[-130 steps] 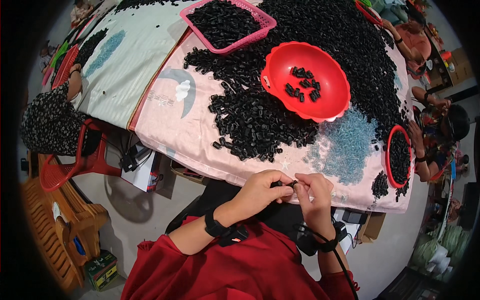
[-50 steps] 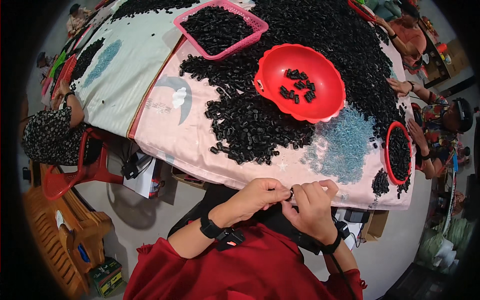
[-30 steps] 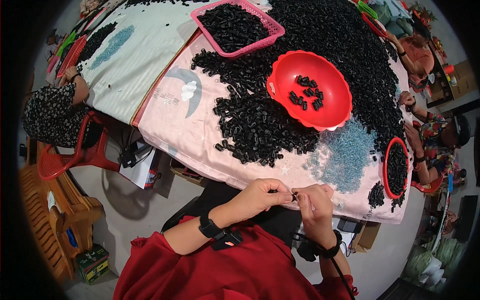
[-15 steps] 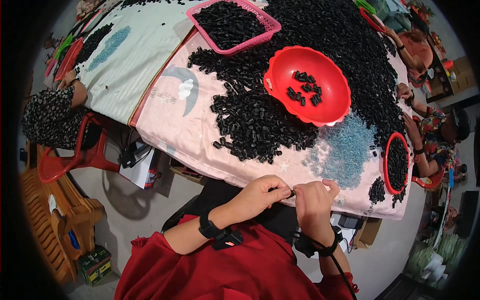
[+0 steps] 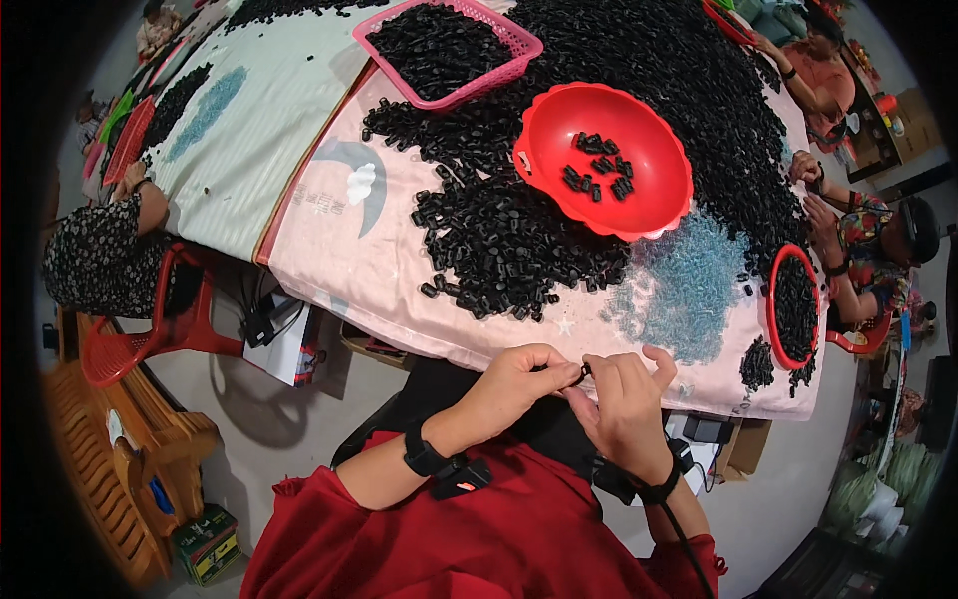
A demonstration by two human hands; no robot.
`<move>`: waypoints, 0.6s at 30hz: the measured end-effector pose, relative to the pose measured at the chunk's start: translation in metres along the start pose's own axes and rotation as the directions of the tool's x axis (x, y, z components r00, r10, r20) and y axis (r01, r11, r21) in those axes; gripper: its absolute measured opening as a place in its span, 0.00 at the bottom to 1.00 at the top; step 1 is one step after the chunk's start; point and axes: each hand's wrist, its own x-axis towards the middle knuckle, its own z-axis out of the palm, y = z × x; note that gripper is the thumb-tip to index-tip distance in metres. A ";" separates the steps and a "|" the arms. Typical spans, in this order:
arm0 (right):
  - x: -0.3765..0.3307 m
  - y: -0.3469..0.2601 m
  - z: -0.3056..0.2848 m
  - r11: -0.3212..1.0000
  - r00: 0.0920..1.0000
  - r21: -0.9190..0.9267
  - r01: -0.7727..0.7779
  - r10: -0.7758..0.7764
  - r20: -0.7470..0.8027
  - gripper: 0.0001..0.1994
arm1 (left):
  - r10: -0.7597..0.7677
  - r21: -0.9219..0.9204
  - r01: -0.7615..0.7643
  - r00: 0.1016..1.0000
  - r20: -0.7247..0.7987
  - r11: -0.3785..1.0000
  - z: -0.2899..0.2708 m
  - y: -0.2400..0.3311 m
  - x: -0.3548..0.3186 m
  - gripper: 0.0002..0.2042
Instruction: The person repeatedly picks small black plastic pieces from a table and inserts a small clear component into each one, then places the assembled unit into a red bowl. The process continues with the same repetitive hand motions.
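Note:
Over the near table edge my left hand [image 5: 514,387] pinches a small black plastic piece [image 5: 583,371] between thumb and fingertips. Meeting it from the other side, my right hand [image 5: 627,407] has its fingers curled at the same piece, its thumb lower down. Most of the piece is hidden by the fingertips. Beyond my hands lies a heap of black plastic pieces [image 5: 504,245] on the pink cloth [image 5: 389,290]. A scalloped red bowl [image 5: 649,140] holds several black pieces. Right of the heap spreads a patch of tiny clear-blue bits [image 5: 684,295].
A pink basket [image 5: 529,55] full of black pieces stands at the back. A red oval tray [image 5: 772,309] of black pieces sits at the right edge. Co-workers' hands [image 5: 820,225] are at the right side; another person [image 5: 105,240] sits left on a red chair [image 5: 145,344].
My right thumb has dropped lower, away from the left fingertips, and the right fingers have shifted slightly. The view has tilted a little; the things on the table have stayed put.

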 end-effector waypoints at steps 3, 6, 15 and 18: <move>-0.001 -0.001 -0.001 1.000 1.000 -0.020 0.004 -0.004 -0.002 0.20 | -0.063 -0.024 0.064 0.998 0.030 0.998 0.001 0.011 -0.001 0.12; 0.000 -0.003 -0.001 0.998 1.000 -0.051 0.020 -0.019 0.024 0.21 | -0.056 -0.051 0.058 0.997 0.049 0.997 -0.001 0.004 0.001 0.11; 0.001 0.001 -0.011 0.945 0.994 0.312 -0.098 0.078 0.077 0.13 | -0.030 -0.062 0.033 0.998 0.058 0.997 -0.002 0.005 -0.002 0.09; -0.004 0.008 -0.007 0.846 0.969 0.472 -0.247 0.226 0.101 0.07 | 0.027 0.011 -0.028 0.998 0.062 1.000 -0.002 0.004 -0.001 0.09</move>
